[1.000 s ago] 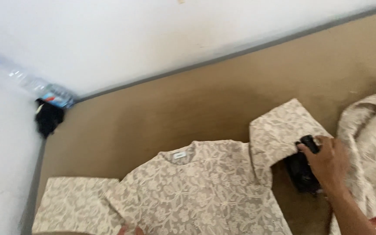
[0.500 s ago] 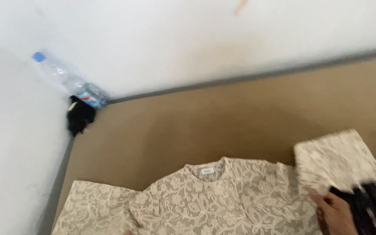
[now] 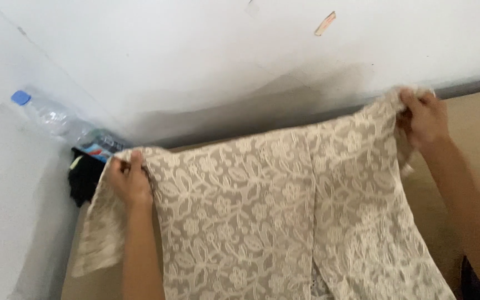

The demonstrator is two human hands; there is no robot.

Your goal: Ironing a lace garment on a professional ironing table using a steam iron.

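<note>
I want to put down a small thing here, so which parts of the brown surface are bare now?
The brown surface shows bare only at the right, between the grey wall strip and the right hand. The lace garment, held up by the left hand too, hides the middle. The left corner is crowded: a plastic bottle and a black item.

Two bare forearms, no sleeves — hands (image 3: pixel 130 180) unadorned, no rings
</note>
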